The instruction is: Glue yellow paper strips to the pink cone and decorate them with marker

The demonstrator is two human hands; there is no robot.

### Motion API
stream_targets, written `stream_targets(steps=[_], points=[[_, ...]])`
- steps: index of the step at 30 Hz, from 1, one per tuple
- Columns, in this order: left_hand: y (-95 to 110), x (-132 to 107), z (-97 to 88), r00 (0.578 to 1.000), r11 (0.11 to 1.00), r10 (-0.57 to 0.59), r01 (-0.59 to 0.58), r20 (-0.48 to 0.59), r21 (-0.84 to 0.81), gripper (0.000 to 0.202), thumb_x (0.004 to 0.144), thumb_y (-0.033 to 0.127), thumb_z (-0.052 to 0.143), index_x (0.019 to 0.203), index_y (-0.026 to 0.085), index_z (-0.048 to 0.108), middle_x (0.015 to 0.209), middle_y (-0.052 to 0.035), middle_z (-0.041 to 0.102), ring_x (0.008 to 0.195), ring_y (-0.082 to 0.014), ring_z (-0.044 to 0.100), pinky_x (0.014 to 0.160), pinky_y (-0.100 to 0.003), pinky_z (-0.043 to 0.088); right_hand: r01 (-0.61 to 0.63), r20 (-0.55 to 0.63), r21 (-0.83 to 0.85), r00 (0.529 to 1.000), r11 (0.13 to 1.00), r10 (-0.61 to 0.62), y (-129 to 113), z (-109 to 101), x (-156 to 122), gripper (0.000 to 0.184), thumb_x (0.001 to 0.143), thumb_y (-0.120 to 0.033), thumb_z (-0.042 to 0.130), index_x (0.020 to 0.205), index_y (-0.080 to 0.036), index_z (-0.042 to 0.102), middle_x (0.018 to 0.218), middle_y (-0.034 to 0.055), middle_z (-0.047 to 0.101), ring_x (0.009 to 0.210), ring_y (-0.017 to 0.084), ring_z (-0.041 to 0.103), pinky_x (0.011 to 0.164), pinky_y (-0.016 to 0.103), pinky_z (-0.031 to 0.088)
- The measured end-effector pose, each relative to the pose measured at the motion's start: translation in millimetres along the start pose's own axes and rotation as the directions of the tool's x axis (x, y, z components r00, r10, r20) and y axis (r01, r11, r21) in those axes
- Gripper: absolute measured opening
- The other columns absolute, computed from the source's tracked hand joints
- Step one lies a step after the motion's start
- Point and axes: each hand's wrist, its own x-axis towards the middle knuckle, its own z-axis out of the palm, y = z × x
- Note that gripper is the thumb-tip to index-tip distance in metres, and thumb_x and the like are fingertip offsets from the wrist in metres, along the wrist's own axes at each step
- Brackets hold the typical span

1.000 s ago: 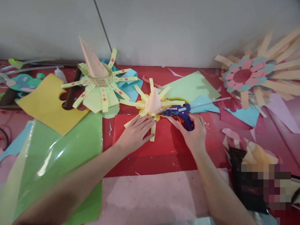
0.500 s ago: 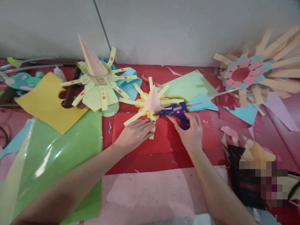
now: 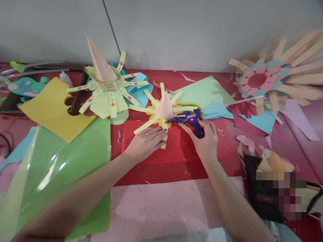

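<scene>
Seen from above, a person's two bare arms reach across a table point(image 3: 161, 208) littered with coloured paper. At the centre of the frame sits a small paper craft point(image 3: 164, 107): a peach cone standing upright on a yellow flower base, with pale yellow strips fanning outward. It rests at the top edge of a red sheet point(image 3: 180, 148).

The left hand point(image 3: 145, 143) lies flat, fingers point(image 3: 157, 131) stretched out and gripping nothing, their tips pressing on the strips at the cone's lower left.

The right hand point(image 3: 205, 143) has its fingers curled around the handle of a blue glue gun point(image 3: 189, 118), a red light glowing on its body. The nozzle points left, touching or nearly touching the cone's base.

The craft looks very light, thin and easily crushed, so it is probably best steadied by its flat strips, not the hollow cone. The gun looks rigid, and its tip is likely hot; the handle is the safe hold.

A larger cone craft point(image 3: 104, 84) stands at upper left, a green sheet point(image 3: 63, 161) lies at lower left, and a petalled paper flower point(image 3: 259, 80) is at upper right.
</scene>
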Motion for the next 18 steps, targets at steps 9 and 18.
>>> stream_targets(steps=[9, 18], points=[[-0.3, -1.0, 0.0, 1.0, 1.0, 0.006, -0.006, 0.001, 0.003, 0.023, 0.094, 0.026, 0.046, 0.107, 0.015, 0.061, 0.109, -0.0059, 0.069, 0.105, -0.0189, 0.063, 0.09, -0.034, 0.052, 0.037, -0.022, -0.003, 0.999, 0.999, -0.037, 2.1, 0.6, -1.2, 0.023, 0.079, -0.032, 0.063, 0.099, -0.022, 0.056, 0.097, 0.0076, 0.061, 0.094, 0.021, 0.06, 0.08, 0.039, 0.052], [-0.7, -0.7, 0.2, 1.0, 1.0, 0.018, -0.018, -0.016, 0.007, 0.022, 0.093, 0.025, 0.048, 0.107, 0.014, 0.061, 0.107, -0.006, 0.069, 0.104, -0.019, 0.063, 0.089, -0.033, 0.052, 0.056, -0.042, -0.009, 0.998, 0.998, -0.056, 0.9, 0.6, -0.6, 0.023, 0.078, -0.028, 0.063, 0.099, -0.021, 0.057, 0.097, 0.0084, 0.061, 0.094, 0.021, 0.061, 0.08, 0.038, 0.052]])
